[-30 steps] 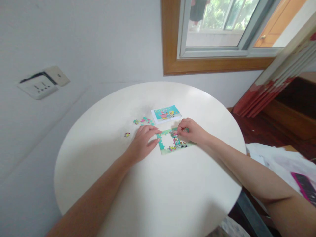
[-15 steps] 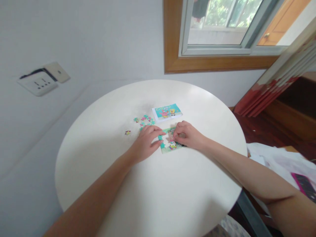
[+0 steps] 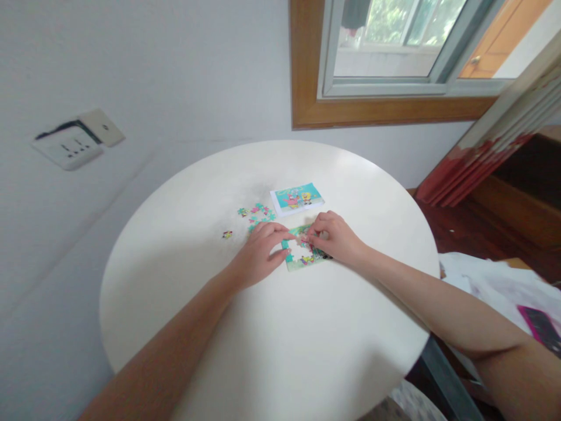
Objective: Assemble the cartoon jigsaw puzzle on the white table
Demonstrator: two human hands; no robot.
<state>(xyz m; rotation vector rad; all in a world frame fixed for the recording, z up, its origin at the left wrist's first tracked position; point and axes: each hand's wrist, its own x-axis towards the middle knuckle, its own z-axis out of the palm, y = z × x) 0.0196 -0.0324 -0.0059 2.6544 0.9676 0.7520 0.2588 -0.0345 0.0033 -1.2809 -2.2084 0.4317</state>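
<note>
A small, partly assembled jigsaw puzzle (image 3: 302, 261) in teal and green lies on the round white table (image 3: 263, 327). My left hand (image 3: 258, 254) rests on the table at the puzzle's left edge, fingers stretched out and touching it. My right hand (image 3: 335, 237) covers the puzzle's upper right part with its fingers curled in a pinch; what they grip is hidden. Several loose puzzle pieces (image 3: 256, 211) lie just behind my left hand, and one single piece (image 3: 227, 234) sits further left.
A picture card (image 3: 297, 199) showing cartoon figures lies behind the puzzle. A wall socket (image 3: 70, 146) is on the left wall, a wood-framed window (image 3: 394, 76) is behind the table. White cloth and a pink-edged phone (image 3: 541, 321) lie low at the right.
My right hand slid left across the puzzle toward my left hand. My left fingers moved slightly right onto the puzzle's edge. The view shifted a little.
</note>
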